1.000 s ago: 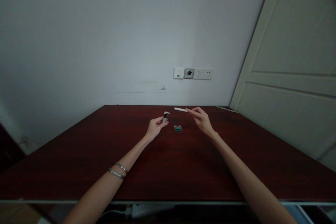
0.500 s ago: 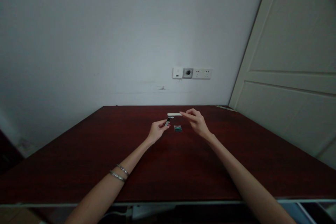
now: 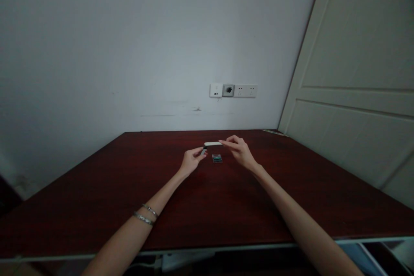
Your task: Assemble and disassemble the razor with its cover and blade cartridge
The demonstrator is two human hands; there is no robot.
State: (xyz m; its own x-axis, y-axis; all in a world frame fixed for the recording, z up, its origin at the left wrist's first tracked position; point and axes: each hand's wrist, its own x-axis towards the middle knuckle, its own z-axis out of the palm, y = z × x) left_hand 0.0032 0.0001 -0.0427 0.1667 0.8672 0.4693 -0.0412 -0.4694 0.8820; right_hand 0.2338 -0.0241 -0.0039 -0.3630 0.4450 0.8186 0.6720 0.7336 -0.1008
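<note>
My left hand (image 3: 190,161) pinches a small grey piece with a black end (image 3: 203,151) between thumb and fingers; its exact kind is too small to make out. Just above that black end lies the left tip of a slim white bar (image 3: 212,143), held nearly level. My right hand (image 3: 239,152) has its thumb and fingers closed on the bar's right end. The bar and the grey piece meet or overlap at the corner; whether they are joined I cannot tell. Below, between both hands, a small clear square case (image 3: 217,158) with something dark green inside rests on the table.
The dark red wooden table (image 3: 181,220) reaches back to a pale wall (image 3: 161,51). Sockets and switches (image 3: 233,90) are set in the wall above its far edge. A cream panelled door (image 3: 349,73) stands at the right. Light-coloured things show beneath the front edge.
The view has shifted slightly. The white bar now sits closer over the black end of the grey piece, hiding the small toothed edge seen before. Both hands keep their grip.
</note>
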